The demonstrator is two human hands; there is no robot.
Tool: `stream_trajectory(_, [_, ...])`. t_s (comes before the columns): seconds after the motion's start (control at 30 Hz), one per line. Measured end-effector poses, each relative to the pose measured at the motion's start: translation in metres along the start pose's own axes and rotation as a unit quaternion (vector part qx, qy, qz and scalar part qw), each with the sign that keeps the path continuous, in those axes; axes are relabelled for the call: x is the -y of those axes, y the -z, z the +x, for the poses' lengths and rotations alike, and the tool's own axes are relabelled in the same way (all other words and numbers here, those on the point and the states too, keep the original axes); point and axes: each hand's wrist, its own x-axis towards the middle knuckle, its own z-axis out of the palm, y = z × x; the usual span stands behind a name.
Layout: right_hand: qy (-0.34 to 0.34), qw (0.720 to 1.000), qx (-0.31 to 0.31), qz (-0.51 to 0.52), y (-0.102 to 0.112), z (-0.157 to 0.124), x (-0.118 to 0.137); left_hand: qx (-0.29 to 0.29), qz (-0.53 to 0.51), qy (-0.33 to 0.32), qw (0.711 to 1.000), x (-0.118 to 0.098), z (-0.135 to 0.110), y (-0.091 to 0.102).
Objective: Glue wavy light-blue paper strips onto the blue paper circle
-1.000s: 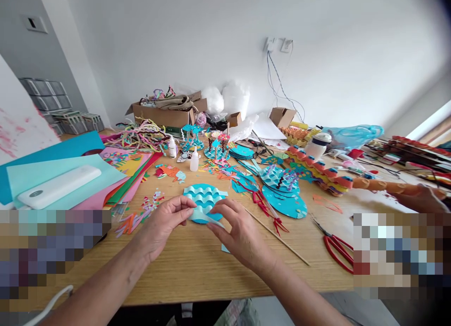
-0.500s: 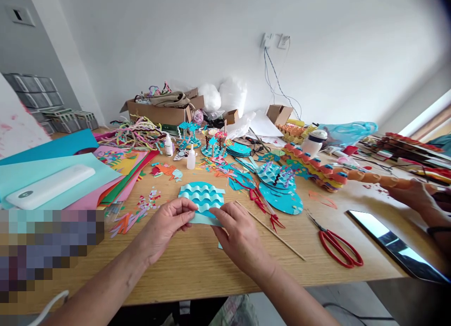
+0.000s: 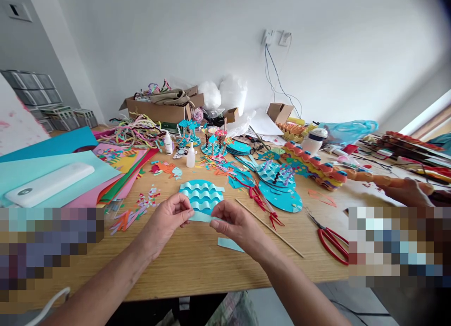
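Note:
My left hand [image 3: 169, 218] and my right hand [image 3: 234, 222] each pinch one end of a pale blue paper strip [image 3: 203, 216], held just above the wooden table [image 3: 197, 265]. Right behind the strip lies a round blue paper disc [image 3: 201, 194] covered in rows of wavy light and dark blue strips. A small pale blue paper scrap [image 3: 229, 244] lies on the table under my right wrist.
A thin wooden stick [image 3: 269, 228] and red scissors [image 3: 329, 238] lie to the right. Further blue discs [image 3: 280, 192], glue bottles [image 3: 190, 157], coloured paper sheets [image 3: 70, 171], a white power bank [image 3: 49, 184] and a cardboard box [image 3: 165, 110] crowd the table. Another person's hand [image 3: 408, 190] rests at far right.
Both hands have lifted the pale strip slightly off the disc's front edge and pulled it taut. The scrap under my right hand is now uncovered. The view shifted a little.

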Motion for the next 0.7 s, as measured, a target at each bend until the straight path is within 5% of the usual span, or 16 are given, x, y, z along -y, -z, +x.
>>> stream_trajectory(0.27, [-0.081, 0.995, 0.009, 0.050, 0.005, 0.020, -0.006, -0.048, 0.129, -0.051, 0.989, 0.001, -0.005, 0.013])
stream_trajectory(0.5, [-0.107, 0.994, 0.018, -0.008, 0.012, 0.029, 0.000, -0.027, 0.403, -0.219, 0.888, 0.029, -0.022, 0.030])
stream_trajectory(0.7, [-0.119, 0.993, 0.013, -0.010, -0.006, 0.039, 0.003, 0.005, 0.497, -0.252, 0.831, 0.041, -0.025, 0.030])
